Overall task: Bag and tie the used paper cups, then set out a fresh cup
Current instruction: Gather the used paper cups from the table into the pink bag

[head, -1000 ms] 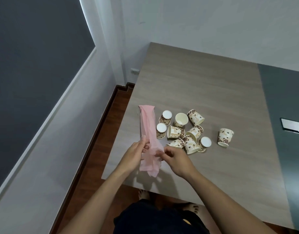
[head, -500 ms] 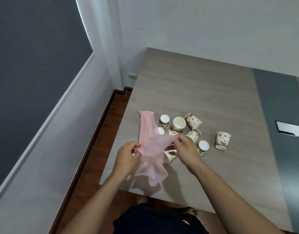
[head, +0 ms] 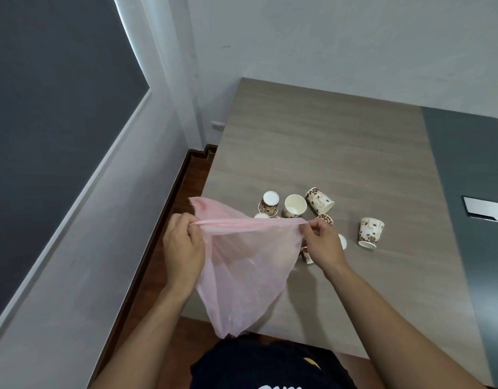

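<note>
A thin pink plastic bag [head: 247, 273] hangs stretched between my hands above the near edge of the table. My left hand [head: 183, 248] pinches its top edge on the left, and my right hand [head: 322, 242] pinches the same edge on the right. Behind the bag lie several patterned paper cups [head: 295, 204], some upright, some upside down, some on their side. One cup [head: 370, 233] stands upside down apart to the right. The bag and my right hand hide part of the cluster.
The wooden table [head: 326, 147] reaches to the white back wall. A dark grey strip [head: 466, 164] with a metal plate [head: 485, 209] runs along its right side. Left of the table a gap shows brown floor beside the wall.
My hands have moved apart and risen, pulling the narrow folded bag out into a wide sheet. The camera has drawn closer over the table.
</note>
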Demonstrator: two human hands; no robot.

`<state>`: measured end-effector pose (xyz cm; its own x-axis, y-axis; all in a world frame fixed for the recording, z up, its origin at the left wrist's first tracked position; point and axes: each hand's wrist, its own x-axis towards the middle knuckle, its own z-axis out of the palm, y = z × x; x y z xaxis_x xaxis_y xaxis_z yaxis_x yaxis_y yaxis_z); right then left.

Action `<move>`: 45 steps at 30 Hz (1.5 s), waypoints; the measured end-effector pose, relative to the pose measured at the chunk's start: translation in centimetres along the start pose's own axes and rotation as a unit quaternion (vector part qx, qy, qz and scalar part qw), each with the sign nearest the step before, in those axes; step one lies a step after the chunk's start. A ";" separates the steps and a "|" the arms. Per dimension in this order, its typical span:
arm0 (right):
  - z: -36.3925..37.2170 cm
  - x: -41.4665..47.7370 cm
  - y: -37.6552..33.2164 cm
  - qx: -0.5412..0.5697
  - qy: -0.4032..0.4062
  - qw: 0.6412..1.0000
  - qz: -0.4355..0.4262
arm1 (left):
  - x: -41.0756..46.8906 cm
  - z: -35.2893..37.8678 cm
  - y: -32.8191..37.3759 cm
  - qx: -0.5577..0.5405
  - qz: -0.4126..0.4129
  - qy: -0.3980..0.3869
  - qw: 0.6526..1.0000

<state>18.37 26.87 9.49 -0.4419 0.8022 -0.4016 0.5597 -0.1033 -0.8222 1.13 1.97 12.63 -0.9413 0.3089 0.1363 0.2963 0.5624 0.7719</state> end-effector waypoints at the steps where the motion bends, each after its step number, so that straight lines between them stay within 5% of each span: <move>1: -0.3 0.5 0.0 -0.018 0.003 1.000 -0.003 | 0.1 0.0 0.6 -0.005 0.003 0.015 1.000; 5: -2.0 3.4 0.7 -0.056 0.014 0.998 -0.008 | 0.3 -0.3 2.3 0.009 -0.005 -0.003 1.000; 8: -4.0 6.1 1.4 -0.099 -0.067 0.992 -0.040 | 0.6 0.3 2.0 0.056 0.006 -0.035 0.998; 13: -8.2 8.8 4.7 -0.383 -0.190 0.904 -0.029 | 1.0 3.8 2.3 0.086 -0.052 -0.095 0.990; 24: -9.1 11.5 10.2 -0.410 -0.162 0.898 -0.018 | -0.1 9.3 5.4 0.058 -0.163 -0.186 0.967; 32: -9.7 9.6 13.6 -0.320 -0.107 0.941 0.009 | -0.2 8.7 7.3 -0.012 -0.213 -0.170 0.962; 37: -12.2 8.3 9.9 -0.036 0.068 0.993 0.084 | -0.2 9.3 7.3 -0.040 -0.185 -0.155 0.970; 40: -12.9 7.7 6.1 0.283 -0.083 0.940 0.174 | 0.3 9.9 7.5 -0.047 -0.183 -0.156 0.970; 45: -8.6 4.7 2.2 0.165 -0.330 0.916 0.157 | 0.6 10.4 7.7 -0.052 -0.164 -0.184 0.968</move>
<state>23.53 35.50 9.24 -0.6841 0.1835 -0.7060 0.5377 -0.5271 -0.6580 4.52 14.47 12.21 -0.8547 0.3906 -0.3419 -0.0440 0.6018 0.7974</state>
